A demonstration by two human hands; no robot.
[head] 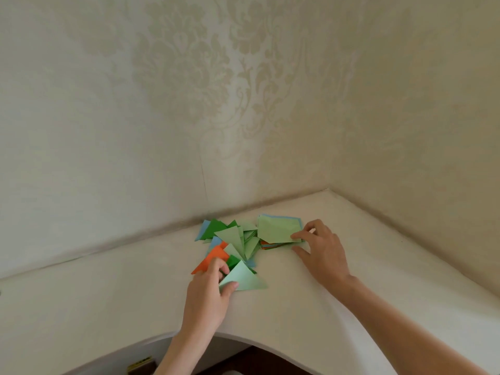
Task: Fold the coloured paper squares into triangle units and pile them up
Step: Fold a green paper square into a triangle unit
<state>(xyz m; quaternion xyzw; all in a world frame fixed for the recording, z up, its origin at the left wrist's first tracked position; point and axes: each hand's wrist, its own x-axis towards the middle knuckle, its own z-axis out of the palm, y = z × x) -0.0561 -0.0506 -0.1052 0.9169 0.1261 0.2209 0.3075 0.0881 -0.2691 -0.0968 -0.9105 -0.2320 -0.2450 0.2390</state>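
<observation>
- Step, as I read it: handover between units. One folded unit goes to the pile while the other hand fetches the next square.
- Left hand (208,286): thumb and fingers (220,266) pinch the near-left corner of a pale green triangle (244,278). The triangle lies flat at the near edge of the pile of folded triangles (230,243), overlapping a dark green piece.
- Pile is loose, not squared: pale green, dark green, orange (209,259) and light blue units fanned across each other, mid-bench near the back wall.
- Right hand (322,247): forefinger tip on the near-right edge of the top pale green sheet of the stack of squares (278,230), thumb on the bench just beside the stack, other fingers loosely curled. Fingers mostly straight, nothing gripped; it touches, no pinch yet.
- Stack sits just right of the pile, touching its edge; orange and blue sheet edges show underneath.
- Next move likely calls for: release the triangle on the pile, then peel a single sheet off the stack. Risk is dragging two sheets, or nudging the loose pile.
- Surface: cream bench (135,307), matte, with a curved cut-out front edge.
- Room: bench fits into a corner; both walls carry pale damask-pattern wallpaper (189,90). Dark floor below the cut-out; a small brown item at the bottom edge is too cropped to identify.
</observation>
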